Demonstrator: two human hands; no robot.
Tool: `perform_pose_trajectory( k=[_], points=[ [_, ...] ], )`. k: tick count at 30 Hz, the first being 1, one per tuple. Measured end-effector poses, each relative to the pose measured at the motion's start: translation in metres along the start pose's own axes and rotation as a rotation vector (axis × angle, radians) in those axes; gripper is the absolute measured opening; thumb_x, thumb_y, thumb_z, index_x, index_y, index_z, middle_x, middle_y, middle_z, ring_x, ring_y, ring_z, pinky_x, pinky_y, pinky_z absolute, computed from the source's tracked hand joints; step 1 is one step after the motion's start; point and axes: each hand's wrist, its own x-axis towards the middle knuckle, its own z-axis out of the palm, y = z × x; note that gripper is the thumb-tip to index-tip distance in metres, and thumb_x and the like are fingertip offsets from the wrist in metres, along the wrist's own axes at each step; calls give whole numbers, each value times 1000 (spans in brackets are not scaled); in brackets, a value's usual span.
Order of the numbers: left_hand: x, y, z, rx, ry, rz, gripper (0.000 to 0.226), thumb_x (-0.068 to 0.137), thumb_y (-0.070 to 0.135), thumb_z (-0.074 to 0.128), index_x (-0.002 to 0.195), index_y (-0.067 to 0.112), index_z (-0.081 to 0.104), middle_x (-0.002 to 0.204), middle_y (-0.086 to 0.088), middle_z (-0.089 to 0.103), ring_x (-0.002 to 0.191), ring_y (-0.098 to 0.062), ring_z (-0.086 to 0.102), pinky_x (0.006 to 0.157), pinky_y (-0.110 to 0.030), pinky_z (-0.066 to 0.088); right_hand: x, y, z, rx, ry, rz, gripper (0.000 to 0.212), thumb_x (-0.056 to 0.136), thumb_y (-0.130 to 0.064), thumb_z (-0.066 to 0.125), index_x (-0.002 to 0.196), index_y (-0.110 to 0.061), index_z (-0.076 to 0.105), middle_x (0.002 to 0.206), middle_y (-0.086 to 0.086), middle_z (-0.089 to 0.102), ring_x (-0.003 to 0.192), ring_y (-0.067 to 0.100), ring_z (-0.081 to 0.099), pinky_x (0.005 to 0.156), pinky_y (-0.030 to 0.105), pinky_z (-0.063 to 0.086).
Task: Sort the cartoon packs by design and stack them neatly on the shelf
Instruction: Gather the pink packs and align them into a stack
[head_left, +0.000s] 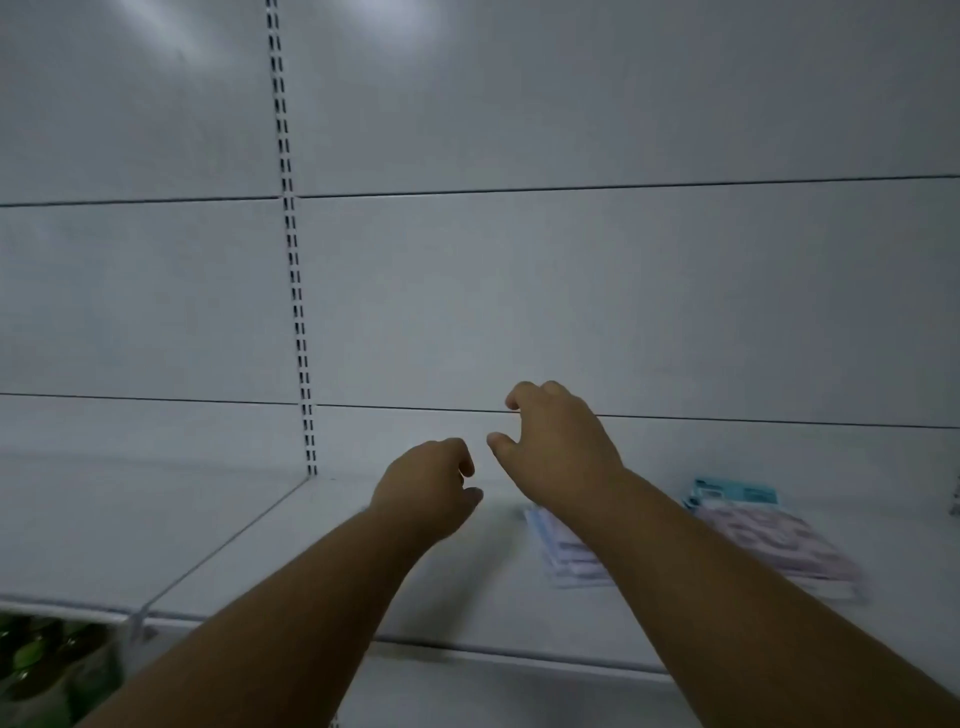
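Observation:
Both my arms reach forward over a white shelf (322, 551). My left hand (426, 483) hovers above the shelf's middle with fingers loosely curled and nothing in it. My right hand (556, 441) is raised slightly higher, fingers apart and curved, also holding nothing. Two stacks of cartoon packs lie flat on the shelf to the right. The nearer stack (566, 551) is pale pink and blue and partly hidden under my right forearm. The farther stack (769, 535) has a pink patterned front and teal header cards at its back.
A white back panel with a slotted upright (296, 291) rises behind the shelf. A seam splits the shelf board left of my left arm. Green items (47, 665) sit on a lower level at the bottom left. The image is blurred.

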Motion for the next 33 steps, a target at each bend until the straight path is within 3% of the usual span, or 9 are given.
perform_pose_trajectory(
  k=[9, 17, 21, 24, 28, 33],
  points=[
    [-27, -121, -31, -45, -46, 2, 17, 82, 37, 65, 95, 27, 60, 88, 8, 61, 78, -10, 57, 68, -24, 45, 6, -87, 69, -34, -32, 81, 40, 86, -39, 60, 120, -19, 55, 114, 6, 57, 100, 24, 55, 79, 34, 48],
    [-25, -141, -15, -18, -105, -66, 39, 87, 50, 55, 109, 18, 59, 106, -4, 60, 94, -22, 59, 77, -31, 46, -12, -76, 101, -72, -171, 245, 40, 86, -38, 62, 119, -16, 58, 114, 9, 62, 99, 25, 60, 76, 28, 41],
    [-24, -138, -11, -33, -140, -60, 34, 85, 44, 59, 107, 18, 57, 104, -5, 59, 87, -21, 55, 71, -30, 43, -27, -61, 120, -46, -267, 329, 37, 84, -41, 65, 112, -17, 61, 108, 5, 66, 90, 19, 57, 73, 25, 37],
    [-21, -135, -12, -39, -158, -79, 33, 82, 39, 64, 105, 16, 58, 102, -5, 63, 85, -21, 56, 68, -28, 40, -30, -60, 131, -7, -262, 395, 29, 81, -40, 69, 98, -18, 64, 97, 2, 65, 79, 14, 51, 69, 26, 37],
    [-19, -134, -13, -116, -169, -114, 39, 78, 40, 70, 105, 14, 59, 103, -5, 65, 87, -19, 54, 71, -27, 40, -29, -64, 134, 9, -278, 434, 24, 79, -32, 71, 83, -8, 69, 82, 9, 68, 76, 22, 62, 62, 28, 42],
    [-39, -152, -20, -163, -140, -79, 45, 79, 56, 66, 105, 21, 56, 96, 2, 64, 86, -15, 57, 68, -27, 40, -43, -64, 123, 10, -211, 394, 22, 81, -40, 68, 85, -20, 61, 79, -5, 57, 75, 13, 53, 64, 26, 34]
  ],
)
